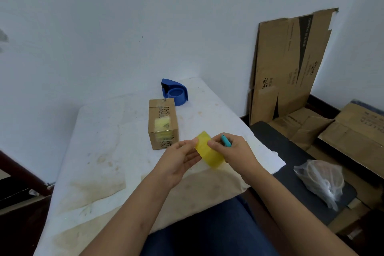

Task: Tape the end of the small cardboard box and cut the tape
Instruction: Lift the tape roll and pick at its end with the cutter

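Nearest, both hands meet over the stained white surface (99, 151), gripping a yellow tape roll (208, 153) between them. The left hand (180, 158) pinches the roll's left edge with thumb and fingertips. The right hand (232, 149) closes on its right side and also clamps a small teal cutter (226, 140) against the palm. Just beyond the hands lies the small cardboard box (163, 123), with yellowish tape over its top and near end. Behind the box sits a blue tape dispenser (175, 92), close to the wall (124, 27).
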`<state>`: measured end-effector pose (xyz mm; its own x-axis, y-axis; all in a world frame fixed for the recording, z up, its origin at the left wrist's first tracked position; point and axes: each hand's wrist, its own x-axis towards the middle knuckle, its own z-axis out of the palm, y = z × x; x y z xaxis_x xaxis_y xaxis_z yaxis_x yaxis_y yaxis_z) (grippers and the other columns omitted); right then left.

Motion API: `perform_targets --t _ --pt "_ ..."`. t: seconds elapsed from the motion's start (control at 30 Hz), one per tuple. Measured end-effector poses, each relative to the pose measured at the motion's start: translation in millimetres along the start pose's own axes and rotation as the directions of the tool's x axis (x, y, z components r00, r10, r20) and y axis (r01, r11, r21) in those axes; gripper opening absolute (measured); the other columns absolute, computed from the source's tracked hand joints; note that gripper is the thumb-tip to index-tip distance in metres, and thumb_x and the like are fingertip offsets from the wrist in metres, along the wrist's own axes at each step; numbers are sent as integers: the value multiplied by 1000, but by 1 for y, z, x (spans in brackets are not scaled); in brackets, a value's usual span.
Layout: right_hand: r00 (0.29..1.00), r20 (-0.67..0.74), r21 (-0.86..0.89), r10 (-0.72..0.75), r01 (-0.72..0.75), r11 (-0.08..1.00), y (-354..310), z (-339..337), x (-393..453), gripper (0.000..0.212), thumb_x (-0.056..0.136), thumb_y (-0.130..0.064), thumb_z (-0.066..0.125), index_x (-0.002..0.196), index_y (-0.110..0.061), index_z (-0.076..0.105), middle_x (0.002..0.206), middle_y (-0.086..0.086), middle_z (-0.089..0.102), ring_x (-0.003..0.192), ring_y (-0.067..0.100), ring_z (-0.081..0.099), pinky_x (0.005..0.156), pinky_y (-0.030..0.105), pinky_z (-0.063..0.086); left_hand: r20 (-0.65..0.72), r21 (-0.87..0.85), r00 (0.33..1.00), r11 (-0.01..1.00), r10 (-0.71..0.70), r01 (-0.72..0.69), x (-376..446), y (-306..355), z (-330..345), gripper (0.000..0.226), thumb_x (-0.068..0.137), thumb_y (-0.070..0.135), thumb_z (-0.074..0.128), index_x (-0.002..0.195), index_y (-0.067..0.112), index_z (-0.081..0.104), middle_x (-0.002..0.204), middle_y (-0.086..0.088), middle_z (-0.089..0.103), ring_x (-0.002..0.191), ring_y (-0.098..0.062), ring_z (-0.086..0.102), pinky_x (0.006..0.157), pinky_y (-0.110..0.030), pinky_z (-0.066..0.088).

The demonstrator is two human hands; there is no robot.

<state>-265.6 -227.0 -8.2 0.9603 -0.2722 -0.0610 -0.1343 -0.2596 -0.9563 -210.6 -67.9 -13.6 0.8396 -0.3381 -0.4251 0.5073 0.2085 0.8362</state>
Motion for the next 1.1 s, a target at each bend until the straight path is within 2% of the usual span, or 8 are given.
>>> perform_targets --t 0.1,0.23,0.4,0.53,0.6,0.77,0.87,1.1 --pt "999 44 6 2 -3 1000 0 -1 2 22 86 -35 69 91 -13 72 72 -6 57 66 6 49 57 19 40 34 -63 999 998 3 -1 0 -1 -2 35 91 15 65 119 -5 62 99 -13 75 84 -17 73 68 -24 59" --pt "997 74 -22 30 -28 999 0 3 5 50 82 -47 68 96 1 67 74 5 54 61 11 46 53 20 42 -3 -37 999 998 50 -50 0 -1 -1 33 88 10 68 118 0 62 93 -9 75 80 -16 71 69 -26 58" --pt "998 -43 -20 41 -42 999 -1 11 9 37 85 -40 67 85 -3 65 72 6 53 68 15 49 61 30 42 29 1 996 997 79 -79 -3 -1 3 27 85 9 71 110 8 63 97 -10 74 87 -20 71 77 -31 57" --pt "992 -110 -26 54 -58 998 -5 18 7 22 92 -34 57 79 -16 59 71 -2 50 71 13 48 60 25 38 66 -3 993 995 101 -101 -5 1 6 27 85 10 71 111 9 64 99 -11 75 86 -18 73 70 -27 58" --pt "990 -116 -11 80 -81 997 -6 18 7 21 95 -34 52 87 -16 60 76 -2 52 78 16 51 59 23 39 70 6 992 994 104 -105 -5 2 6 28 85 10 71 112 8 64 99 -11 75 85 -18 73 69 -27 59" --pt "984 -98 124 152 -139 983 -5 16 5 31 93 -49 52 74 -25 56 75 -1 55 75 16 54 68 29 46 79 31 992 994 101 -104 -6 1 6 24 87 12 69 111 9 65 99 -10 74 88 -19 72 75 -29 58" --pt "994 -89 60 66 -61 996 -2 14 3 40 86 -49 62 75 -10 60 70 1 53 72 15 51 65 31 42 94 36 991 994 97 -100 -6 -3 6 21 90 13 66 110 8 65 99 -10 75 88 -19 72 77 -30 58" --pt "995 -93 -156 -26 11 988 1 8 1 45 81 -48 69 76 -4 59 66 2 47 63 12 43 59 27 35 91 106 989 987 113 -122 -5 -7 7 22 92 15 64 112 6 64 103 -16 73 88 -20 72 77 -29 58"
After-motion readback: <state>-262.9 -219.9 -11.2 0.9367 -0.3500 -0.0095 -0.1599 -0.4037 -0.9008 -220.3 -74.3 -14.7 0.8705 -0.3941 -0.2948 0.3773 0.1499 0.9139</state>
